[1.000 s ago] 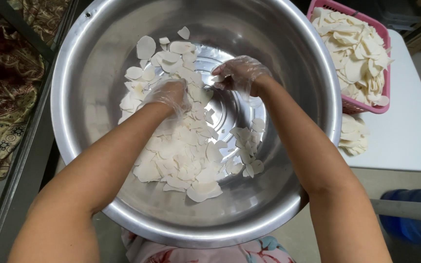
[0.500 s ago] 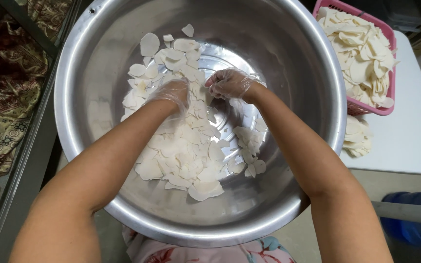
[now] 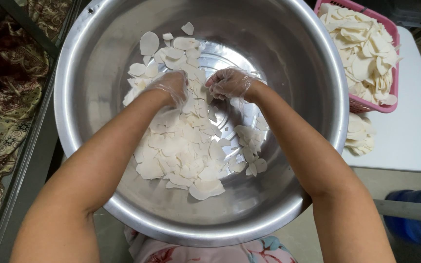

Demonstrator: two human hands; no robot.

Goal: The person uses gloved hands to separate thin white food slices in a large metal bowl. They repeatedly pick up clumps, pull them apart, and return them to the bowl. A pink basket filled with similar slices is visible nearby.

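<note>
A large steel bowl (image 3: 293, 58) fills the view and holds a heap of thin white slices (image 3: 181, 151). Both my hands wear clear plastic gloves and reach down into it. My left hand (image 3: 170, 87) rests curled on the top of the heap, fingers closed on some slices. My right hand (image 3: 230, 83) is beside it, close to touching, with fingers curled in over the bowl's middle; what it grips is hidden by the glove and fingers.
A pink plastic basket (image 3: 391, 104) full of the same white slices stands on a white table (image 3: 415, 136) at the right. A few loose slices (image 3: 359, 134) lie on the table by the bowl. A patterned cloth (image 3: 6, 97) lies at the left.
My right hand has moved left and down towards my left hand, and both have sunk a little closer to the heap. The view has shifted slightly.
</note>
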